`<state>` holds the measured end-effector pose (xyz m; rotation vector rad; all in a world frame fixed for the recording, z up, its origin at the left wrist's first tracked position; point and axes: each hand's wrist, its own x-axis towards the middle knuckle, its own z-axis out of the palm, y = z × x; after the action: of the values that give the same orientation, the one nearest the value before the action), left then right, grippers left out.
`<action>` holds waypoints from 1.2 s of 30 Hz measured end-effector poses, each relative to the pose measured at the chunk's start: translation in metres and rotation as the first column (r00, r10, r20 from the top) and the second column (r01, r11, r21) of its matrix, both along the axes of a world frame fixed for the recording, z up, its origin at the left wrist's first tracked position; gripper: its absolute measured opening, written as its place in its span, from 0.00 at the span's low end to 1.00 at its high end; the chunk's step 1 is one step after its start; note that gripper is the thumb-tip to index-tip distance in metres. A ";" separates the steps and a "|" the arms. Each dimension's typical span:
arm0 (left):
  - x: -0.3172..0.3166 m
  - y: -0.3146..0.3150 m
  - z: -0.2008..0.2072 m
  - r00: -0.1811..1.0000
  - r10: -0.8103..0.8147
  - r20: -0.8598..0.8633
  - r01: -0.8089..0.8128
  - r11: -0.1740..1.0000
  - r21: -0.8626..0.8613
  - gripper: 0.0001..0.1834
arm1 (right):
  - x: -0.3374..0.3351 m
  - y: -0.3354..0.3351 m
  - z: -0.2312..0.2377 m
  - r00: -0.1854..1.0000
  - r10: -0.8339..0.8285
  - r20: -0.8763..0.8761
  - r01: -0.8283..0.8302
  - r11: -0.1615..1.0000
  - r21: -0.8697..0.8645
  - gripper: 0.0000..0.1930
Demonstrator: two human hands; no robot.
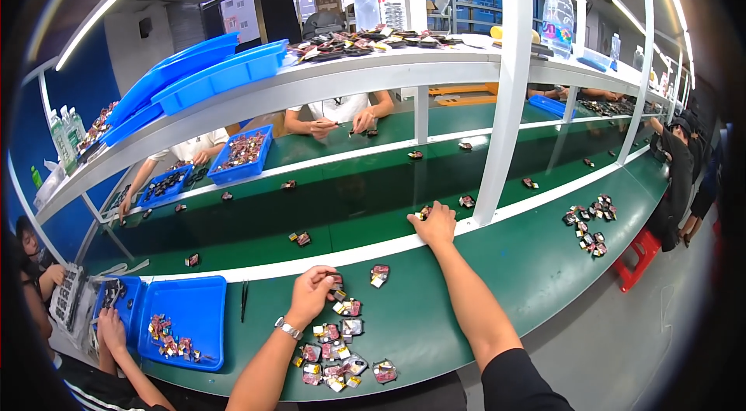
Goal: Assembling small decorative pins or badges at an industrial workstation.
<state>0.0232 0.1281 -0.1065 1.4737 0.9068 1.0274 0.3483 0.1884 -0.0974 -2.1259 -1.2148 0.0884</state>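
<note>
Bearings are taken from the view's centre. The green bench [536,256] borders a dark belt [365,209], evidently keeping it within arm's reach. A blue tray [200,306] sits at 8 o'clock, its raised walls likely containing loose pieces. A cluster of units [334,350] lies near 6 o'clock, presumably for easy access. At 4 o'clock, the right hand [437,225] covers a belt unit [424,213]; whether it grips cannot be told. At 7 o'clock, the left hand [311,294] pinches a small unit [337,280], apparently suiting its size.
</note>
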 end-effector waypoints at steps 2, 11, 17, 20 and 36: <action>-0.009 0.011 0.009 0.986 0.169 0.011 -0.169 0.985 0.025 0.08 | -0.001 0.000 -0.004 0.996 -0.026 0.089 0.024 1.000 0.019 0.38; -0.096 0.134 -0.004 0.744 0.644 -0.175 -0.607 0.762 0.226 0.06 | 0.028 0.007 -0.017 0.993 -0.013 0.114 0.000 0.994 0.111 0.19; -0.106 0.152 -0.013 0.617 0.658 -0.433 -0.546 0.753 0.367 0.08 | 0.032 0.011 -0.022 0.998 -0.033 0.054 0.023 0.982 0.188 0.18; -0.109 0.148 -0.011 0.594 0.615 -0.518 -0.503 0.787 0.357 0.11 | 0.028 0.011 -0.021 1.000 -0.006 -0.021 0.011 0.970 0.244 0.20; -0.013 -0.005 0.034 0.951 -0.213 0.223 0.267 0.930 -0.251 0.20 | -0.117 -0.083 0.065 0.303 0.953 -0.013 -0.929 0.298 0.218 0.38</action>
<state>0.0097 0.1227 -0.0724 1.1920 0.6798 0.8070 0.2311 0.1053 -0.0328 -0.9063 -2.1513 0.6304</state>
